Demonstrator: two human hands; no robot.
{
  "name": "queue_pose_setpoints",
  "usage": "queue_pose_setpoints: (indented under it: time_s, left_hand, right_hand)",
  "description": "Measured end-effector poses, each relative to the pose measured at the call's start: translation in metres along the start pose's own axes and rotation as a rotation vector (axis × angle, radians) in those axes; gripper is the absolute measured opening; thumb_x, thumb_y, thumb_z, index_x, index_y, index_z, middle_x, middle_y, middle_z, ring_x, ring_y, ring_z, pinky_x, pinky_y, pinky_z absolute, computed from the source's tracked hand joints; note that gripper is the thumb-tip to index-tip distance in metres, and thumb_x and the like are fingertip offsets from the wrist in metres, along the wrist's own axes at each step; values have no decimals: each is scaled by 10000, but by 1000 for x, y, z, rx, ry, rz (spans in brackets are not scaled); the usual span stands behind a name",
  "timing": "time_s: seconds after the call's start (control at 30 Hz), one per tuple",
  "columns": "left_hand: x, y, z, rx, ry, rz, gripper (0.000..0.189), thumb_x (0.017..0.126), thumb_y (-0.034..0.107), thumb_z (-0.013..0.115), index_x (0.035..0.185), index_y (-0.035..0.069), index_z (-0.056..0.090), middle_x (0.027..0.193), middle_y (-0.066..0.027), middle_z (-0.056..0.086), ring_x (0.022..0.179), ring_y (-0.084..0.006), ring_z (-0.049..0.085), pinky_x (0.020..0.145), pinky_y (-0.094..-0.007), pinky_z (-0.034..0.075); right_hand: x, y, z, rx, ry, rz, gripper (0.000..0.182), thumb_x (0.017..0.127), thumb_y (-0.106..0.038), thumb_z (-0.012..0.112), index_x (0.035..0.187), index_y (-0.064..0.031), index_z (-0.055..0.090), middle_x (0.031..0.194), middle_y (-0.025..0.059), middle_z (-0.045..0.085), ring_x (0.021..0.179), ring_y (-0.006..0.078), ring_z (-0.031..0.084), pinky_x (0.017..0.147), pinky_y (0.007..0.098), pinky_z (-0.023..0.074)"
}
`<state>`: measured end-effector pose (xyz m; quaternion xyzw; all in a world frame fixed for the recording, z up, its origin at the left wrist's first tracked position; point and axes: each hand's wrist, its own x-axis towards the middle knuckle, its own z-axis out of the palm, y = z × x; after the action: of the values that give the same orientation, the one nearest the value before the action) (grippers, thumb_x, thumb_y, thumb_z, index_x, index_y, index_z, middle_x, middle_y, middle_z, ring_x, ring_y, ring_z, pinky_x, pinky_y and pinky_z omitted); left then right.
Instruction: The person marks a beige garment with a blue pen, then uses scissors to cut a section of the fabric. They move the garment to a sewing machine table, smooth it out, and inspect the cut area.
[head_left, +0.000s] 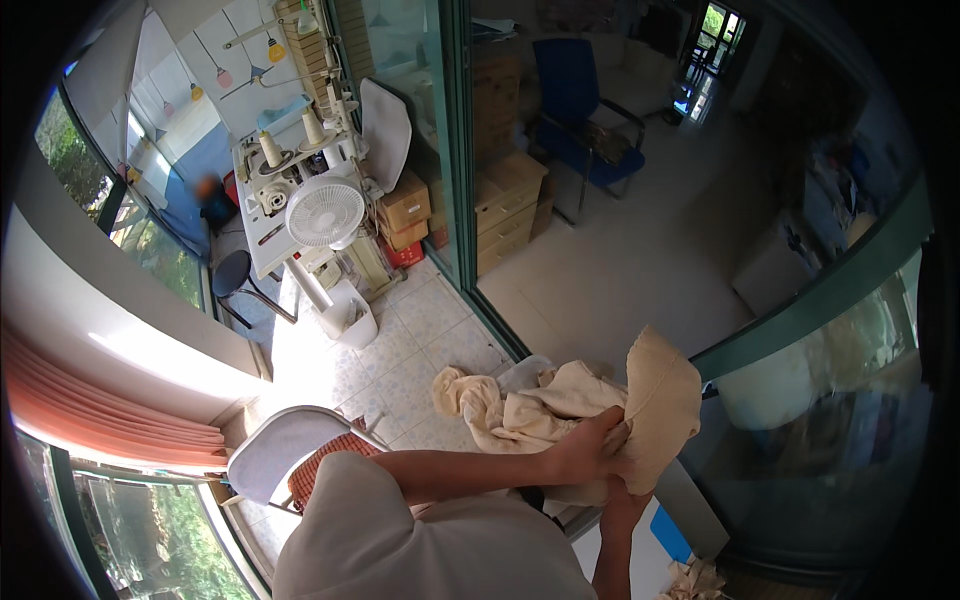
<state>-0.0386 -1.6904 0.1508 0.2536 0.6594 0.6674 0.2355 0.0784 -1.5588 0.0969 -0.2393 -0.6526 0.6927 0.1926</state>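
Observation:
A cream fabric piece with a visible seam (660, 409) is spread between my two hands at the lower right. My left hand (589, 450) grips its near edge, fingers partly hidden by the cloth. At its lower edge, my right hand (628, 499) is closed on the same fabric, and part of this hand is covered by it. Just beyond my left forearm lies a crumpled pile of cream cloth (525, 409). A white work surface (622, 551) shows under my right forearm, with a blue patch (670, 534) near its edge.
A folding chair (285, 442) with a red-brown cover stands at the left. Farther off are a sewing machine table (262, 244), a white fan (326, 211), a round stool (232, 274) and a white bin (356, 319). A green door frame (457, 187) borders the darker room. Scrap cloth (694, 581) lies at the bottom right.

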Motion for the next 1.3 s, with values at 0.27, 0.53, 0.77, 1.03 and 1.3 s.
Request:
queue_pose_setpoints:
  time_s: [0.27, 0.53, 0.77, 1.03, 1.3]
  left_hand:
    - [-4, 24, -28, -277, -65, -164, 284, 939, 149, 672, 1169, 5, 588, 997, -40, 627, 907, -108, 571, 795, -270, 484]
    - [12, 21, -32, -495, -35, -317, 178, 971, 149, 643, 1105, 37, 609, 888, -1, 615, 768, -58, 557, 652, -240, 461]
    - [23, 29, -62, -403, 151, -50, 155, 992, 132, 597, 1099, 19, 603, 1034, -66, 670, 911, -118, 631, 816, -262, 522]
    - [77, 37, -102, 60, 340, 170, 359, 979, 209, 647, 1278, 24, 577, 1231, -113, 611, 1147, -225, 605, 955, -337, 533]
    - [101, 80, -118, -224, 257, 106, 482, 949, 202, 695, 1415, 176, 574, 1451, -160, 472, 1279, -287, 544, 1037, -387, 520]
  right_hand:
    - [11, -31, -19, 329, 97, 68, 632, 919, -117, 668, 1485, -55, 392, 1432, 118, 493, 1237, 256, 560, 1019, 414, 487]
    - [34, -98, -59, 458, 143, -112, 623, 928, -98, 630, 1490, -19, 375, 1439, 143, 503, 1256, 279, 553, 1033, 419, 485]
    - [48, -188, -83, 370, 273, -514, 468, 882, 1, 685, 1331, 1, 553, 1256, 87, 637, 1139, 198, 614, 960, 325, 496]
    - [16, -256, -206, 235, 426, -727, 337, 970, -140, 666, 1289, -41, 624, 1230, 52, 677, 1114, 192, 646, 940, 333, 521]
    - [-8, -162, -326, 71, 758, -680, 252, 938, -39, 649, 1190, -17, 653, 1080, 51, 693, 972, 170, 669, 814, 318, 546]
